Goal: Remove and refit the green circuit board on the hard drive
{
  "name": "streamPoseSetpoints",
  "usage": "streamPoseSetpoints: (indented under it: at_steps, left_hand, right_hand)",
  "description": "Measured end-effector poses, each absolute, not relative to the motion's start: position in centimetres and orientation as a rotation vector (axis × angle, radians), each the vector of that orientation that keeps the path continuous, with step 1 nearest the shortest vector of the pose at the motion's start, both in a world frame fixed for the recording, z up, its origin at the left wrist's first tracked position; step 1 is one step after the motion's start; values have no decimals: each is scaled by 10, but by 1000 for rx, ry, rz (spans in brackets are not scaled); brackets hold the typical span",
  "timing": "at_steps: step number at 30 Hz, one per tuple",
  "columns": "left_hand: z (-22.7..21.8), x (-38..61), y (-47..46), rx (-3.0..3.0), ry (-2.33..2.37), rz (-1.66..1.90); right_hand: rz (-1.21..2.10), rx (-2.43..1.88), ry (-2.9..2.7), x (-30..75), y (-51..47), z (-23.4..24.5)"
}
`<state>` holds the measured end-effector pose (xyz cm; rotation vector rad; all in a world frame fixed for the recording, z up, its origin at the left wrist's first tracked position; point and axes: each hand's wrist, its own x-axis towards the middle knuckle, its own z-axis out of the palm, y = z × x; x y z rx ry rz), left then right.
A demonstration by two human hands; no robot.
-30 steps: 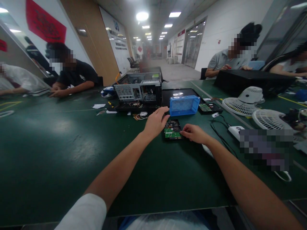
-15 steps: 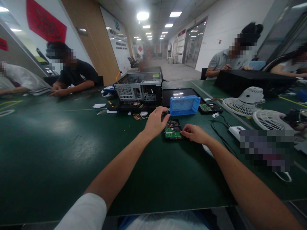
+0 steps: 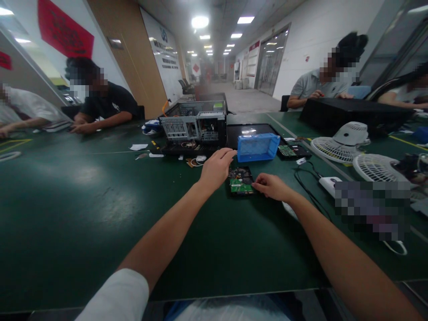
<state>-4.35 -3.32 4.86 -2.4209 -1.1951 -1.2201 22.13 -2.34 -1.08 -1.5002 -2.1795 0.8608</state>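
Note:
A hard drive (image 3: 241, 182) lies on the green table, its green circuit board facing up. My right hand (image 3: 270, 186) has its fingers curled together on the drive's right edge. Over the drive's upper left corner is my left hand (image 3: 218, 168), back of the hand up, with its fingers close together and pointing right. The thumb and whatever sits under those fingers are mostly hidden. Just beyond the fingertips, a blue plastic bin (image 3: 258, 148) rests on its side with its opening toward me.
An opened computer case (image 3: 194, 127) stands behind my left hand. Behind the bin lies a dark flat panel (image 3: 249, 129), with another circuit board (image 3: 291, 151) at its right. White fan parts (image 3: 334, 147) and a power strip (image 3: 331, 183) lie right. Several people sit around the table.
My left fingers have straightened and pushed forward, and the thumb has drawn back out of sight. A small dark thing at those fingertips is now covered. The right hand and drive stay put.

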Motion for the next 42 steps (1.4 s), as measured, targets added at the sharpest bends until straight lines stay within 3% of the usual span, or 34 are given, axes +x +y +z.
streamPoseSetpoints:
  at_steps: [18,34,42]
  left_hand:
    - [40,-32,-36,-2513,-1220,-1848]
    - [49,-41,-36,-2380,-1140,-1353]
    - [51,-40,-36,-2491,-1117,-1442]
  right_hand:
    - [850,-1496,-2187,221,-24,-9]
    - [875,-1480,-2168,220,-25,-8]
    - [869,-1491,-2177,220,-24,-9]
